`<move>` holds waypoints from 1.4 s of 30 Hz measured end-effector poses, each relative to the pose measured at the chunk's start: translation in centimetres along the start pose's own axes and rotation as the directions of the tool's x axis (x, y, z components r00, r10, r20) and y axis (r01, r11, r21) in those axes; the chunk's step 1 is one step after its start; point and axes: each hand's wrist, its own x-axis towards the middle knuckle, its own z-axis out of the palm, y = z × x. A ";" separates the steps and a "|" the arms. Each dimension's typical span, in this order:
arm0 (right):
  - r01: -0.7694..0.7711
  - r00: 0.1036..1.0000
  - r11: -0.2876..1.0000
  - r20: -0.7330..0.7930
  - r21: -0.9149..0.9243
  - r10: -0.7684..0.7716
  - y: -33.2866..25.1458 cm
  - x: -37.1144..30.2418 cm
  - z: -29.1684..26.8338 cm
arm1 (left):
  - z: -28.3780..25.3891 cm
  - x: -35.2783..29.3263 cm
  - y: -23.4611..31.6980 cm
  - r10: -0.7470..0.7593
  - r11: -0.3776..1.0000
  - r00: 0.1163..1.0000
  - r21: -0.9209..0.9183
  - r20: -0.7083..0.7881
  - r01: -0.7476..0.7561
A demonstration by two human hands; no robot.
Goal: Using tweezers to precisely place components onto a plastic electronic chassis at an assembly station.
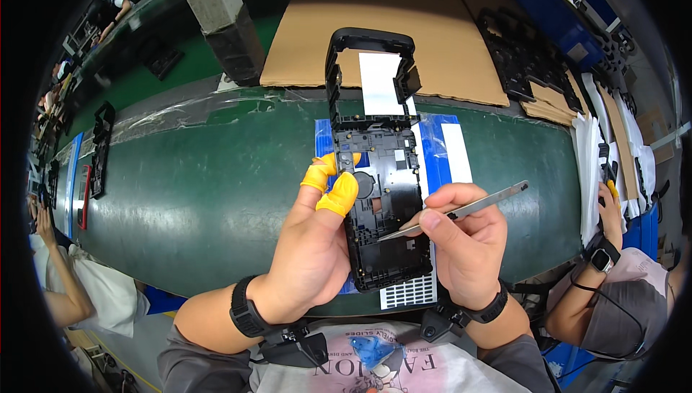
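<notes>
In the middle of the view a long black plastic housing [393, 177] is held up over the bench, its upper end an open frame. My left hand [310, 249] grips its left side, with yellow finger cots on the thumb and a finger. Metal tweezers [483, 204] are pinched in my right hand [465, 242], which is close to the housing's right edge. Their tip reaches over the lower part of the housing; whether it touches or holds a small part, I cannot tell. Below the housing lies a white sheet with rows of black stickers [409, 294].
A green bench top [202, 191] spreads around, with brown cardboard [382, 11] at the back beside a grey post [216, 11]. Blue-and-white sheets [436, 148] lie under the housing. More black housings [526, 54] sit at the back right. Co-workers [613, 278] flank both sides.
</notes>
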 end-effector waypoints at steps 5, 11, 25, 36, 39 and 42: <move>0.008 1.000 1.000 0.008 -0.016 -0.008 0.0 0.0 -0.1 | 0.2 -0.2 0.1 0.021 1.000 1.000 -0.019 0.020 -0.021; -0.002 1.000 1.000 0.003 -0.025 0.002 -0.1 0.0 0.0 | 0.4 -0.1 0.1 0.024 0.999 1.000 -0.044 0.016 -0.023; 0.033 0.999 0.999 0.003 -0.030 -0.033 0.1 0.1 0.1 | 0.2 -0.3 0.1 0.036 0.999 0.997 0.036 0.071 -0.039; 0.172 0.964 0.979 -0.222 0.110 -0.144 -1.6 -2.1 -2.4 | -0.8 -0.4 1.1 0.255 0.950 0.959 0.150 0.123 -0.272; -0.023 0.969 0.989 -0.247 -0.148 -0.014 -0.2 -2.5 -3.1 | 0.8 -0.4 2.0 0.378 0.912 0.923 0.145 0.070 -0.385; -0.021 0.968 0.979 -0.251 -0.203 -0.032 0.2 -2.5 -3.1 | -0.7 -0.4 2.4 0.388 0.915 0.921 0.102 0.037 -0.389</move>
